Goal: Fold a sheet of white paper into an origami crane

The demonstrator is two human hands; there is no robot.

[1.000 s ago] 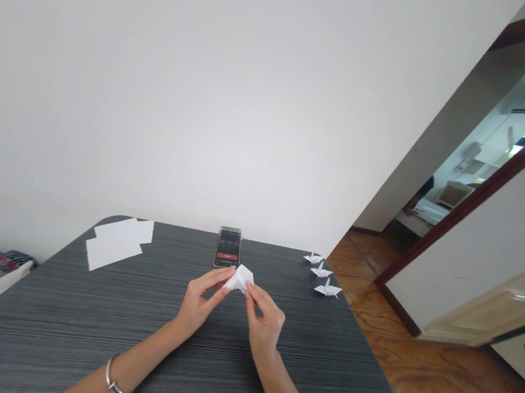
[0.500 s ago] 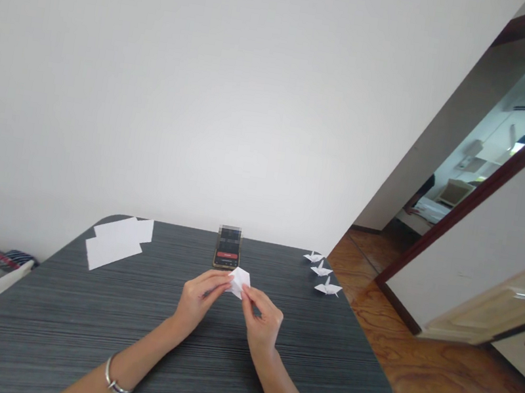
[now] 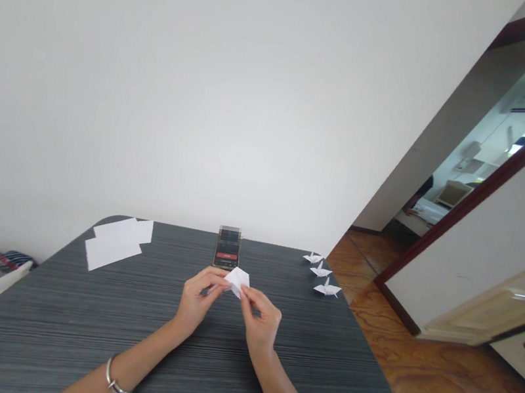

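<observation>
A small piece of folded white paper (image 3: 238, 279) is pinched between my two hands, above the middle of the dark table (image 3: 134, 316). My left hand (image 3: 200, 294) grips its left edge with thumb and fingers. On the lower right side, my right hand (image 3: 261, 316) pinches it between thumb and forefinger. The paper has an angular, many-sided outline with visible creases; its underside is hidden. Just behind it stands a phone (image 3: 228, 248) with a lit screen, its lower edge partly covered by the paper and fingers.
Several white paper sheets (image 3: 115, 245) lie overlapping at the table's back left. Three folded paper cranes (image 3: 326, 289) form a row along the right edge. A white wall (image 3: 254, 122) rises behind the table. Through a doorway at right, part of a person (image 3: 421, 194) shows.
The folded paper has tilted slightly and shifted a little to the left in my fingers. Both hands keep their pinch; the other things stay put.
</observation>
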